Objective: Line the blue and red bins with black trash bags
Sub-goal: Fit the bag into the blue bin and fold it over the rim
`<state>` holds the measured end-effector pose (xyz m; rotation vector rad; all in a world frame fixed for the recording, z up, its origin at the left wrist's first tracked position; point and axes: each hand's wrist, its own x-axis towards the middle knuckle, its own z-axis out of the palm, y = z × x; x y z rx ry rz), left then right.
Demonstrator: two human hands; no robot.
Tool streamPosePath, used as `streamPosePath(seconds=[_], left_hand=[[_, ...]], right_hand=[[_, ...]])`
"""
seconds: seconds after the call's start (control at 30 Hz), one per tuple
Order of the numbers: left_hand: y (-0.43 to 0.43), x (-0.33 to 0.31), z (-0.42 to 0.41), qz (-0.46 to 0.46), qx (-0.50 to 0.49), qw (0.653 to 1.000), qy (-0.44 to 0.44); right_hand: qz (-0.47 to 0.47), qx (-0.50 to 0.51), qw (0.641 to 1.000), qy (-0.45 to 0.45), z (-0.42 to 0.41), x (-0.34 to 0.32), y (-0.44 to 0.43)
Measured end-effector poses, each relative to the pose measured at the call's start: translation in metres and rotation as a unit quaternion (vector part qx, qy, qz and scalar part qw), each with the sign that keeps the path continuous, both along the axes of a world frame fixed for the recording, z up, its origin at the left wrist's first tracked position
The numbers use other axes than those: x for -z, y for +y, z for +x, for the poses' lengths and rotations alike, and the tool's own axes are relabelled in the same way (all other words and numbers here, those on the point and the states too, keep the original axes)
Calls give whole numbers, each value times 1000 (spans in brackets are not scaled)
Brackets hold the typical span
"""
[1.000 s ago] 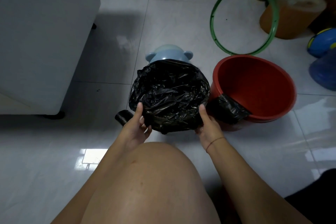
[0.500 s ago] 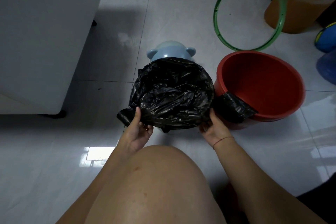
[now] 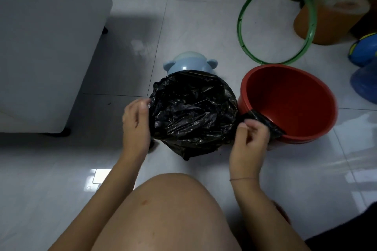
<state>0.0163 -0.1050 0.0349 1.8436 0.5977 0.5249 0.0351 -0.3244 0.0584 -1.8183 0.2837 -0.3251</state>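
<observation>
From the head camera, you are looking down past your bare knee at a pale tiled floor. The blue bin is standing just ahead of the knee. Only its far side, with two small ear-like knobs, is showing, because a black trash bag is lying crumpled over its mouth and hanging down the near side.

Your left hand is sitting at the bag's left edge with the fingers curled and the thumb against the plastic, gripping the rim there. Your right hand is working at the bag's right edge, thumb and forefinger closing in a pinch on black plastic. The bag meets another sheet just there, so you cannot tell exactly where one ends. A thin red string is circling that wrist.

The red bin is standing just beside the blue one on the right, almost touching the bag. A second piece of black plastic is draping over its near-left rim, and the rest of the inside is showing bare red.

A white cabinet is filling the upper left. A green hoop is leaning beyond the red bin against an orange tub.
</observation>
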Motion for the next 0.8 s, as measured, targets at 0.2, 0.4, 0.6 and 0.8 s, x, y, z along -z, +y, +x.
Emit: streamPosePath(seconds=[0.2, 0.4, 0.6, 0.8], left_hand=[[-19, -10, 30, 215, 157, 963, 50], [-8, 10, 39, 345, 192, 911, 118], [-2, 1, 45, 285, 150, 947, 12], [-9, -35, 60, 160, 327, 931, 31]], right_hand=[[16, -353, 909, 223, 71, -15, 62], [-193, -436, 748, 463, 108, 38, 71], [-238, -482, 725, 431, 120, 48, 80], [-145, -521, 739, 400, 153, 19, 61]])
